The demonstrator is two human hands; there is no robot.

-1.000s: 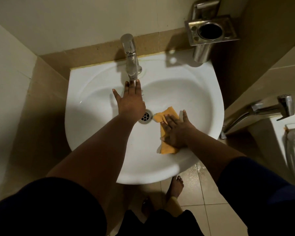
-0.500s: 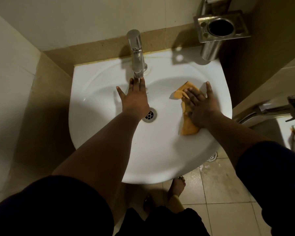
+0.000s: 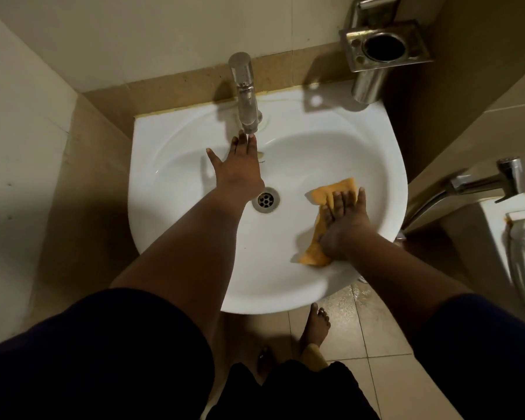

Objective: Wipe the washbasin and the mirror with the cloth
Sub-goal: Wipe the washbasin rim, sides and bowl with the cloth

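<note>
A white washbasin [image 3: 176,165] fills the middle of the head view, with a metal drain [image 3: 266,200] at its centre. An orange cloth [image 3: 331,190] lies on the bowl's right slope. My right hand [image 3: 343,222] presses flat on it, fingers straight and pointing away from me. My left hand [image 3: 238,169] lies open against the bowl just left of the drain, its fingertips under the spout of the chrome tap [image 3: 244,92]. The mirror is out of view.
A steel tumbler holder [image 3: 382,47] hangs on the wall above the basin's back right corner. A second chrome tap [image 3: 479,184] and a white fixture [image 3: 522,237] stand to the right. Tiled walls close in on the left and behind. My bare feet [image 3: 315,325] stand on wet floor tiles below the basin.
My right hand swept the cloth from beside the drain up the right side of the bowl, then back down toward the front right. My left hand stayed by the tap.
</note>
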